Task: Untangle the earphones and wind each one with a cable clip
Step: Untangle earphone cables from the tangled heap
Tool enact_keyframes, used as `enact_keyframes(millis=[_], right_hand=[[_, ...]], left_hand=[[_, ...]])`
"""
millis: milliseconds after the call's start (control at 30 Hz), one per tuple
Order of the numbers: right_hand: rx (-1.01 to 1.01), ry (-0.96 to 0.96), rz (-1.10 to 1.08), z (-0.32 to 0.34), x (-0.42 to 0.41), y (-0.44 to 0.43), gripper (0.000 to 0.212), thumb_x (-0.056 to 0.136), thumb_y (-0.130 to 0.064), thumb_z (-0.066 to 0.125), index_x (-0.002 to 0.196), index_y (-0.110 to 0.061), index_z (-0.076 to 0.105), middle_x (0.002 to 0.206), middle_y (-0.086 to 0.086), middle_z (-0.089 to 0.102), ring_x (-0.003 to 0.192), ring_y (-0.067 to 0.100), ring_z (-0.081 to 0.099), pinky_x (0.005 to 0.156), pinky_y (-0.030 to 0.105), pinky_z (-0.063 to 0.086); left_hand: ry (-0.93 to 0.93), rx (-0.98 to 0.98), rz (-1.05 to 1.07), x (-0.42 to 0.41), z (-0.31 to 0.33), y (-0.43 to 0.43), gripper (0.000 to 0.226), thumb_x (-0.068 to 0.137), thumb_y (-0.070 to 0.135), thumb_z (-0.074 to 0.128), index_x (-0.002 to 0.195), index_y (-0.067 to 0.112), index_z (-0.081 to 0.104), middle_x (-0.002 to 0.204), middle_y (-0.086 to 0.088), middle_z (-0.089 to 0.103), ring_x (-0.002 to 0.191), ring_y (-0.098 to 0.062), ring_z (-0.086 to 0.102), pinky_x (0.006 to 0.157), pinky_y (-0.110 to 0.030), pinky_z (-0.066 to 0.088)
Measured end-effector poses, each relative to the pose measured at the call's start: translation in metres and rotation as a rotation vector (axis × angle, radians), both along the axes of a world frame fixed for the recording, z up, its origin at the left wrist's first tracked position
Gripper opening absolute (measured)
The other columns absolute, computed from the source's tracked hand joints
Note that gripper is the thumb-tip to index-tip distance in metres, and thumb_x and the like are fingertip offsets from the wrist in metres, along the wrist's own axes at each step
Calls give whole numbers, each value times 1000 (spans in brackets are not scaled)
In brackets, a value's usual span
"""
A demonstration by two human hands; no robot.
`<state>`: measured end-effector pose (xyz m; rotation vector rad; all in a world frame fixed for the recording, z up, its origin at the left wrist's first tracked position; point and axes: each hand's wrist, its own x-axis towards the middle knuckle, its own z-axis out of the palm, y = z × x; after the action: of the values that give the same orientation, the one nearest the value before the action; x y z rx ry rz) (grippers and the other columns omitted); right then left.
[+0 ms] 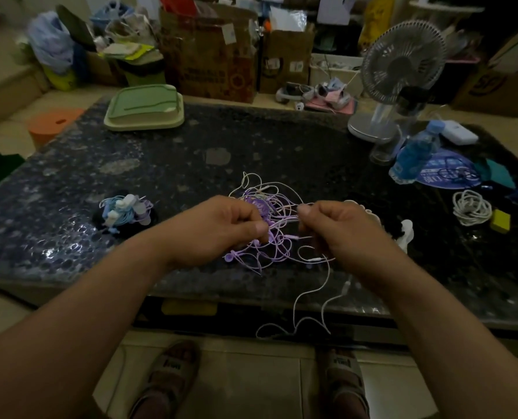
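Left of the tangled purple-and-white earphone cables (274, 211): heap of blue and white wound earphones (124, 213), unobstructed. Left hand (221, 228) and right hand (342, 231) flank the tangle, fingers curled and pinching its strands, covering its sides. Right of it: clear blue plastic bottle (414, 155), white desk fan (402, 65), coiled white cable (470, 207). Under it: dark speckled stone table (191, 164). Behind it: cardboard boxes (212, 55).

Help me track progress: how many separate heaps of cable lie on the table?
3. A purple tangle between the left hand and right hand; a wound blue bundle on the table at left; a white coil at right. Clutter may hide more.
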<state>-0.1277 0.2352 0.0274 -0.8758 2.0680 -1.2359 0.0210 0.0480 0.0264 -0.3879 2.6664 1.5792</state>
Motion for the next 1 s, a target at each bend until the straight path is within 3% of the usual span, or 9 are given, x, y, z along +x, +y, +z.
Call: enact_keyframes(millis=[67, 133, 200, 300, 433, 600, 733, 900, 1000], right_hand=[[-9, 74, 49, -4, 5, -2, 29, 102, -53, 54, 105, -31, 73, 96, -10, 76, 92, 10, 72, 82, 36, 58], [-7, -8, 172, -5, 14, -6, 30, 101, -56, 54, 120, -37, 67, 104, -13, 75, 96, 1, 71, 89, 31, 54], [24, -91, 269, -7, 20, -8, 36, 102, -56, 54, 119, -28, 68, 86, -9, 72, 77, 4, 69, 78, 30, 54], [92, -20, 286, -5, 12, -4, 41, 103, -46, 58, 101, -7, 68, 64, -8, 50, 55, 3, 43, 55, 21, 37], [142, 80, 241, 2, -6, 6, 27, 100, -39, 65, 88, -16, 72, 68, -4, 58, 59, 4, 47, 59, 24, 40], [24, 171, 163, 6, -10, 5, 26, 100, -40, 65, 91, -17, 72, 71, 7, 62, 60, 9, 49, 59, 31, 42], [16, 172, 79, 6, -16, 6, 23, 101, -38, 64, 92, -19, 73, 84, 10, 71, 64, 6, 56, 63, 31, 47], [-40, 97, -24, 5, -22, 8, 23, 101, -37, 65, 92, -19, 74, 77, 10, 70, 62, 6, 58, 57, 21, 47], [-53, 91, -39, 5, -22, 8, 23, 101, -38, 64, 93, -19, 74, 83, 15, 70, 62, 8, 55, 57, 24, 46]], left_hand=[[3, -32, -21, -4, 0, 6, 22, 105, 33, 60, 91, 23, 75, 64, 6, 55, 57, -7, 45, 53, -25, 40], [11, -47, -76, -7, -1, 13, 20, 105, 33, 60, 97, 23, 76, 79, 1, 71, 69, -12, 59, 64, -35, 49], [24, -20, -86, -8, -1, 16, 18, 105, 22, 61, 94, 18, 74, 83, 7, 74, 74, -7, 62, 68, -29, 49], [-15, 18, -58, -6, -3, 15, 15, 104, 18, 62, 91, 18, 70, 66, 11, 58, 61, -5, 50, 58, -22, 42], [-119, 102, -98, 1, -3, 10, 14, 106, 19, 58, 104, 15, 71, 74, 5, 65, 68, -11, 57, 63, -25, 49], [-183, 339, -147, 0, -4, 20, 19, 107, 13, 53, 115, 8, 70, 89, -7, 73, 77, -18, 68, 71, -31, 58], [-150, 499, -159, -2, -4, 31, 24, 106, 14, 52, 125, 11, 66, 101, -12, 75, 75, -24, 71, 66, -31, 58], [-30, 559, 39, -8, -9, 41, 31, 109, 11, 43, 125, 16, 70, 81, -7, 60, 62, -18, 52, 52, -26, 42], [-24, 558, 165, -13, -11, 46, 34, 109, 13, 37, 121, 12, 69, 76, -7, 56, 60, -17, 49, 50, -27, 36]])
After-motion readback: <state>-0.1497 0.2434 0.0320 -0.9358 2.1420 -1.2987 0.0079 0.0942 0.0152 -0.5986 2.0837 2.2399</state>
